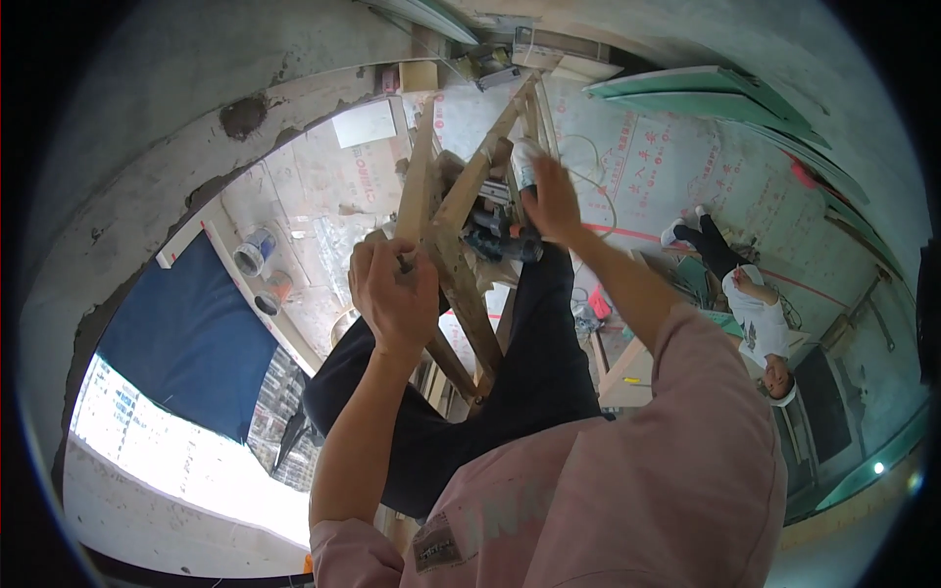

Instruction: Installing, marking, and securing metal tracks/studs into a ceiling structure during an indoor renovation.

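My left hand (390, 292) is closed beside the top of a wooden stepladder (459, 265), its fingers curled round a small dark piece (405, 263) too small to name. My right hand (555, 204) is held out over the ladder's right side, fingers stretched, with nothing visible in it. Past its fingertips shows a white shoe (530, 157). A dark teal and black power drill (505, 240) rests among the ladder's rails, next to my right knee. Both my legs, in black trousers, straddle the ladder.
A person (760, 314) in a white top is on the right. Green-edged boards (716, 93) lean along the far right wall. Buckets (257, 251) stand by the left ledge, near a dark blue cloth (186, 333) across the window. A cable (606, 186) lies on the printed floor covering.
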The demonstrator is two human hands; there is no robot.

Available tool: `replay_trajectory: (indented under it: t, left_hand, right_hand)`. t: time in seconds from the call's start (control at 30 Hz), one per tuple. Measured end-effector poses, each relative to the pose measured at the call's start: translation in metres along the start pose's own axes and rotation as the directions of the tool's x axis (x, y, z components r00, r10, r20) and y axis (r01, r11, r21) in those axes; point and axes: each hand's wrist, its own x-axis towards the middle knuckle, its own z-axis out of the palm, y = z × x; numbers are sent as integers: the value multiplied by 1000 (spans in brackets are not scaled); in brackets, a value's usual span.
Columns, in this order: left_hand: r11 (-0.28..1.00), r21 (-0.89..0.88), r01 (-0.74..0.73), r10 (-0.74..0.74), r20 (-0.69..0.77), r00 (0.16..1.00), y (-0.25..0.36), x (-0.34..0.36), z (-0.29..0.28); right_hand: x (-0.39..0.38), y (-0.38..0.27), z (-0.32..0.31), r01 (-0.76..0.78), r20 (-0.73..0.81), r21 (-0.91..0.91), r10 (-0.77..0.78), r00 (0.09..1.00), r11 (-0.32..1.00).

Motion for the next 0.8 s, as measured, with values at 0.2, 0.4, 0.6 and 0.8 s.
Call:
replay_trajectory:
  t: [0.2, 0.4, 0.6, 0.8]
  left_hand:
    - [999, -49, -17, 17, 0, 1000, -3, 2, 12]
    - [999, -36, -31, 30, -17, 999, -6, 3, 5]
    - [999, -30, -35, 36, 15, 999, -4, 3, 7]
    - [1000, -24, -12, 12, 6, 1000, -4, 4, 3]
  right_hand:
    - [91, 49, 30, -57, 469, 259, -74, 880, 964]
    - [77, 22, 37, 244, 777, -75, -97, 623, 967]
    - [64, 28, 64, 359, 865, -294, 87, 494, 886]
    - [78, 21, 77, 114, 929, -279, 298, -221, 954]
